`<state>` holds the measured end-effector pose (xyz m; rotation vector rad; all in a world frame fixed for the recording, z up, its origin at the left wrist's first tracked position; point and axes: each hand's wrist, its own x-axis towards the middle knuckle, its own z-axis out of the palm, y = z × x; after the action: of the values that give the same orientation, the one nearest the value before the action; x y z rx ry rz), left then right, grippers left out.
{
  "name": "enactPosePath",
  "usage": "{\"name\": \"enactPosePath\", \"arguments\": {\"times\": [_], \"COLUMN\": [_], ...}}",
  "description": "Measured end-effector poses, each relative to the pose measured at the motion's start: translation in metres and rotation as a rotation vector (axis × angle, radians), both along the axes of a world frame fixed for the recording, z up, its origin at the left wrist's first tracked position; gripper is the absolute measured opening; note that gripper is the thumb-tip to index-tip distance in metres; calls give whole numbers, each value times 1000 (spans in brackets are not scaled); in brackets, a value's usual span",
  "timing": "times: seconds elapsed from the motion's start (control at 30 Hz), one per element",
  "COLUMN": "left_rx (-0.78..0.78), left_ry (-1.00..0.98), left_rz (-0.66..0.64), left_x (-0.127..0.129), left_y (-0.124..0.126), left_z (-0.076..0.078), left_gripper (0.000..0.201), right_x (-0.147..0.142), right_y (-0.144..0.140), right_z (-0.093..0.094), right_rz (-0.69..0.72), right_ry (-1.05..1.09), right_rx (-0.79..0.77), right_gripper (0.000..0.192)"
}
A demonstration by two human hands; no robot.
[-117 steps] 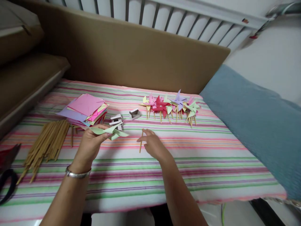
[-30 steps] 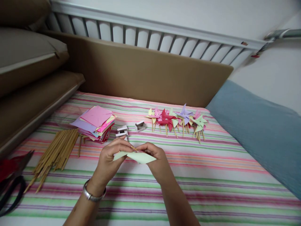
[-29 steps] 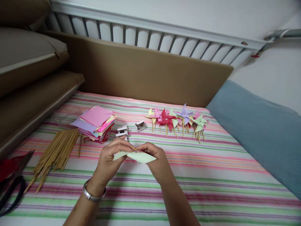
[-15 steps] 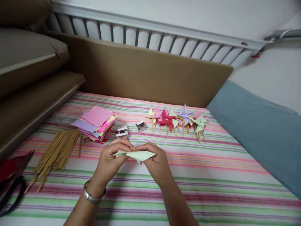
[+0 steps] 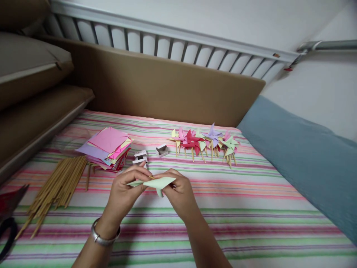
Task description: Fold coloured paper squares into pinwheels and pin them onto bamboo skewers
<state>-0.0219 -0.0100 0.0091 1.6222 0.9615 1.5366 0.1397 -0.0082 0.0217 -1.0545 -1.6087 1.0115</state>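
Both hands meet above the striped bed (image 5: 251, 208): the left hand (image 5: 125, 191) and right hand (image 5: 178, 191) each pinch the pale green paper pinwheel (image 5: 159, 182), near the coloured paper stack (image 5: 107, 147).

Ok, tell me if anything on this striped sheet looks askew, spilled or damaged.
Nothing looks damaged or spilled. The paper stack is fanned unevenly, and one stick lies apart from the stick bundle.

A striped cloth (image 5: 251, 208) of pink, green and white covers the surface. Behind it stands a tan padded board (image 5: 167, 89), backed by a white slatted rail (image 5: 173, 44) against a pale wall (image 5: 320, 89). Brown cushions (image 5: 30, 74) stack at left; a blue blanket (image 5: 301, 149) lies at right.
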Motion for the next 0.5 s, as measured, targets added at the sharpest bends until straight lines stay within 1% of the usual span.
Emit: {"name": "enactPosePath", "arguments": {"times": [0.33, 0.5], "left_rx": [2, 5], "left_ry": [-14, -20], "left_rz": [12, 10], "left_x": [0, -2], "left_y": [0, 0], "left_z": [0, -4], "left_gripper": [8, 10], "right_x": [0, -1], "right_y": [0, -1], "right_z": [-1, 1], "right_rz": [-1, 6], "right_ry": [-43, -10], "right_rx": [-3, -14], "right_gripper": [26, 27]}}
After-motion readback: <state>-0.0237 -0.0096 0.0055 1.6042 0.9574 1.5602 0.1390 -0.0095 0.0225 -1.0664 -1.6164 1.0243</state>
